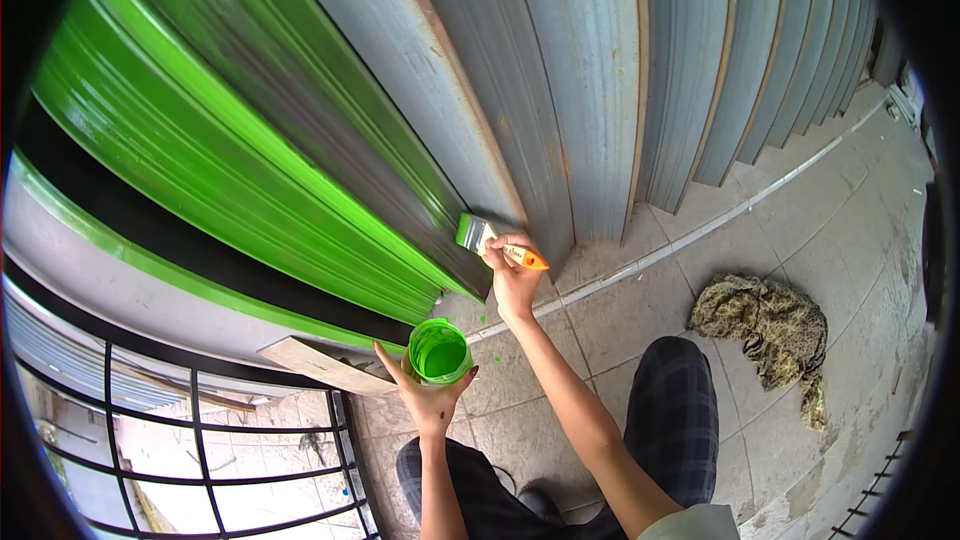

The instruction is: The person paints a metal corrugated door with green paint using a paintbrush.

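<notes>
My right hand (513, 275) grips a paintbrush (527, 257) with a pale and orange handle. Its green-coated bristles touch the lower part of a corrugated metal shutter (590, 90), at the border between painted and bare metal. Bright green paint (230, 140) covers the folds on the left, with a grey streak among them; those to the right are bare grey with rusty edges. In my left hand (428, 398) is a small tub (440, 352) of green paint, held near the shutter's bottom left, its inner wall smeared green.
A crumpled patterned cloth (765, 325) lies on the tiled floor (640, 380) at right. A floor track (690, 232) runs along the shutter's foot. At lower left are a flat board (325, 367) and a black metal grille (205, 427). Green drips dot the tiles.
</notes>
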Action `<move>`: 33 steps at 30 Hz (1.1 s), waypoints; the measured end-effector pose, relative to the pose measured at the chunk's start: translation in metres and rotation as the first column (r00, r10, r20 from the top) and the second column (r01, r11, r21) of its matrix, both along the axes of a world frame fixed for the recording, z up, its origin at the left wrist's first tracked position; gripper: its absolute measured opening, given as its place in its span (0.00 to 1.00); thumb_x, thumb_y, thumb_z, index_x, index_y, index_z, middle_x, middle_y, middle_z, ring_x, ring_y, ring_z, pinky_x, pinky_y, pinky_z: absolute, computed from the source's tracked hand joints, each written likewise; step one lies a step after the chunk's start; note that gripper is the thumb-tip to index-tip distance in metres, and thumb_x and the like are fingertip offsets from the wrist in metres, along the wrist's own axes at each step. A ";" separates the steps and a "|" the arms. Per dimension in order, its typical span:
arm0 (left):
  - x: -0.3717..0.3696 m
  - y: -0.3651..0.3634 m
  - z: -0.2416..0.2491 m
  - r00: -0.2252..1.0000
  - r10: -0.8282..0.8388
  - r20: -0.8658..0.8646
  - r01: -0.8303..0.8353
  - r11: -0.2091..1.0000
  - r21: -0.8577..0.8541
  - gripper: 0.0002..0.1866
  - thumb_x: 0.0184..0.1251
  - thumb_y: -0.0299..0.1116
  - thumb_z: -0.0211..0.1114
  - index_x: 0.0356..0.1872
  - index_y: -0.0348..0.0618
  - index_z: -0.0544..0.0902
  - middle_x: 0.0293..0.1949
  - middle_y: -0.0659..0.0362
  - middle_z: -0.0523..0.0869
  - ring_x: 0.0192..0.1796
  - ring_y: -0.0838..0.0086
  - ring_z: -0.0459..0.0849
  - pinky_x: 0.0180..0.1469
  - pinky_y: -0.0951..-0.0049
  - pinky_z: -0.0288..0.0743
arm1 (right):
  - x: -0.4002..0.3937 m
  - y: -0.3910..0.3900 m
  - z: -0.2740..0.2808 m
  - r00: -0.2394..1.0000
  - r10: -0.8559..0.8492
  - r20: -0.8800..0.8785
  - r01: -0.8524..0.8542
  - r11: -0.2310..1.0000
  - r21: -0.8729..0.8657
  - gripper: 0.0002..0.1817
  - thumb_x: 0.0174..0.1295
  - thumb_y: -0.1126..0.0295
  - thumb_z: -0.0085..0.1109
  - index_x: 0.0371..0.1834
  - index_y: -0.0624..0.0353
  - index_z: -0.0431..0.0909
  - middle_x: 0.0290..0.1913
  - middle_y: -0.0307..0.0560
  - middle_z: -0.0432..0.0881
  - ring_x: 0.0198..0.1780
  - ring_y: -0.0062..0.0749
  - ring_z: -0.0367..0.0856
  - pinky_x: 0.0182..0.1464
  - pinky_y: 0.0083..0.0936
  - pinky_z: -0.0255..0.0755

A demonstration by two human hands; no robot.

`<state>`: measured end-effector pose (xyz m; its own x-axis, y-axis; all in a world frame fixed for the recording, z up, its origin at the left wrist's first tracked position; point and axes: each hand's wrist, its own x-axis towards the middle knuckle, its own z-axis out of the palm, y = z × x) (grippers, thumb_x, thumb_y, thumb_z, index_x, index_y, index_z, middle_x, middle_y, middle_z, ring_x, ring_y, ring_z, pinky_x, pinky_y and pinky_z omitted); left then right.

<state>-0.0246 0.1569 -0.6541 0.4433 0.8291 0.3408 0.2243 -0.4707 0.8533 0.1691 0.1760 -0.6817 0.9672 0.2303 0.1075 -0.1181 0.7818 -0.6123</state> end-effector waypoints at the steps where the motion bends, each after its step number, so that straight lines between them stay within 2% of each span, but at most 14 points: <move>1: 0.001 0.000 0.000 1.000 0.011 -0.015 -0.011 1.000 0.001 0.73 0.30 0.28 0.83 0.72 0.43 0.30 0.54 0.41 0.75 0.54 0.58 0.78 0.59 0.61 0.70 | 0.000 -0.009 0.035 0.998 0.033 0.052 -0.036 0.998 0.060 0.08 0.55 0.86 0.60 0.32 0.62 0.73 0.33 0.39 0.79 0.38 0.22 0.79 0.43 0.20 0.75; 3: 0.002 0.002 0.001 0.998 0.044 -0.039 -0.044 0.999 0.004 0.74 0.30 0.27 0.83 0.72 0.44 0.30 0.54 0.43 0.74 0.54 0.60 0.78 0.59 0.62 0.71 | 0.008 -0.033 0.076 0.961 0.171 0.218 -0.167 0.985 -0.036 0.07 0.56 0.85 0.60 0.33 0.63 0.74 0.35 0.41 0.80 0.38 0.21 0.80 0.43 0.20 0.76; 5: 0.001 0.006 0.002 0.998 0.048 -0.038 -0.047 0.998 0.045 0.73 0.31 0.29 0.83 0.72 0.43 0.30 0.55 0.43 0.76 0.54 0.58 0.79 0.59 0.62 0.71 | 0.009 -0.068 0.113 0.868 0.325 0.375 -0.303 0.946 -0.120 0.05 0.57 0.83 0.61 0.34 0.64 0.76 0.35 0.42 0.81 0.38 0.21 0.80 0.42 0.19 0.75; 7: 0.002 0.007 0.005 0.995 0.071 -0.076 -0.067 0.996 0.053 0.73 0.32 0.32 0.83 0.71 0.41 0.29 0.55 0.45 0.77 0.54 0.55 0.80 0.58 0.61 0.72 | 0.010 -0.099 0.133 0.692 0.506 0.514 -0.308 0.852 -0.424 0.03 0.56 0.81 0.62 0.32 0.65 0.78 0.34 0.42 0.82 0.37 0.20 0.80 0.40 0.18 0.75; 10: 0.007 0.008 0.009 0.995 0.047 -0.088 -0.042 0.998 0.057 0.73 0.33 0.31 0.82 0.71 0.42 0.29 0.56 0.48 0.77 0.55 0.53 0.79 0.58 0.62 0.73 | 0.001 -0.119 0.147 0.443 0.654 0.613 -0.214 0.741 -0.636 0.03 0.53 0.80 0.61 0.31 0.62 0.80 0.33 0.44 0.84 0.33 0.24 0.82 0.36 0.19 0.74; 12: 0.009 0.007 0.009 0.998 0.011 -0.067 -0.009 0.999 0.038 0.71 0.33 0.30 0.82 0.71 0.40 0.30 0.56 0.50 0.77 0.56 0.52 0.78 0.58 0.62 0.73 | -0.005 -0.127 0.146 0.346 0.718 0.604 -0.123 0.673 -0.729 0.04 0.53 0.79 0.62 0.31 0.60 0.80 0.31 0.43 0.84 0.31 0.28 0.83 0.35 0.21 0.74; 14: 0.011 0.009 0.009 0.993 0.005 -0.115 0.014 0.987 0.160 0.70 0.32 0.30 0.81 0.71 0.39 0.32 0.56 0.50 0.77 0.57 0.53 0.77 0.58 0.62 0.73 | -0.009 -0.129 0.145 0.297 0.768 0.567 -0.069 0.609 -0.790 0.04 0.52 0.79 0.62 0.30 0.59 0.79 0.30 0.42 0.84 0.30 0.31 0.84 0.34 0.22 0.75; 17: 0.009 0.008 0.003 0.984 -0.026 -0.179 0.071 0.966 0.250 0.68 0.32 0.29 0.80 0.71 0.36 0.35 0.58 0.50 0.76 0.61 0.52 0.73 0.60 0.61 0.71 | -0.008 -0.123 0.130 0.123 0.805 0.580 -0.083 0.591 -0.802 0.03 0.54 0.78 0.61 0.30 0.59 0.78 0.30 0.41 0.84 0.29 0.35 0.83 0.33 0.23 0.75; 18: 0.009 0.008 0.002 0.980 -0.040 -0.194 0.092 0.958 0.270 0.68 0.32 0.30 0.80 0.71 0.35 0.36 0.58 0.50 0.76 0.62 0.52 0.73 0.61 0.60 0.71 | -0.012 -0.120 0.124 0.109 0.753 0.649 -0.107 0.658 -0.745 0.05 0.52 0.80 0.60 0.29 0.57 0.78 0.28 0.41 0.84 0.28 0.36 0.82 0.31 0.26 0.73; 21: 0.011 0.006 0.004 0.964 -0.078 -0.253 0.160 0.934 0.319 0.64 0.34 0.30 0.80 0.70 0.32 0.41 0.59 0.51 0.75 0.64 0.51 0.69 0.64 0.58 0.68 | -0.010 -0.122 0.117 -0.017 0.837 0.547 -0.027 0.546 -0.837 0.07 0.49 0.81 0.58 0.30 0.56 0.77 0.26 0.42 0.82 0.26 0.37 0.80 0.29 0.29 0.70; 22: 0.011 0.006 0.003 0.959 -0.091 -0.269 0.182 0.924 0.337 0.63 0.35 0.29 0.79 0.70 0.32 0.41 0.59 0.51 0.75 0.64 0.51 0.69 0.64 0.57 0.67 | -0.012 -0.121 0.116 -0.001 0.829 0.559 -0.054 0.558 -0.828 0.09 0.45 0.82 0.57 0.28 0.56 0.77 0.25 0.43 0.81 0.26 0.39 0.79 0.29 0.32 0.68; 25: 0.012 0.003 0.005 0.951 -0.120 -0.286 0.217 0.916 0.337 0.63 0.35 0.29 0.79 0.70 0.31 0.42 0.59 0.52 0.75 0.65 0.51 0.69 0.64 0.56 0.67 | -0.006 -0.117 0.110 -0.116 0.900 0.420 0.038 0.426 -0.904 0.06 0.47 0.83 0.59 0.27 0.59 0.78 0.30 0.42 0.84 0.42 0.35 0.85 0.35 0.29 0.75; 31: 0.012 -0.001 0.005 0.936 -0.151 -0.317 0.257 0.910 0.327 0.63 0.34 0.30 0.79 0.70 0.31 0.42 0.60 0.52 0.75 0.64 0.51 0.70 0.64 0.56 0.67 | -0.011 -0.111 0.105 -0.116 0.900 0.420 0.015 0.424 -0.905 0.06 0.40 0.83 0.57 0.22 0.59 0.76 0.23 0.43 0.80 0.26 0.38 0.78 0.29 0.32 0.68; 33: 0.013 -0.001 0.009 0.932 -0.154 -0.329 0.269 0.902 0.338 0.63 0.34 0.30 0.79 0.70 0.31 0.42 0.59 0.53 0.75 0.64 0.51 0.70 0.64 0.56 0.67 | -0.013 -0.109 0.100 -0.133 0.909 0.396 0.012 0.401 -0.916 0.06 0.41 0.83 0.57 0.21 0.59 0.75 0.22 0.44 0.79 0.26 0.38 0.79 0.29 0.32 0.68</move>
<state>-0.0121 0.1554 -0.6454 0.7193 0.5419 0.4347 0.2914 -0.8034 0.5193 0.1564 0.0674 -0.5819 -0.2325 0.9585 0.1652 0.6316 0.2780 -0.7237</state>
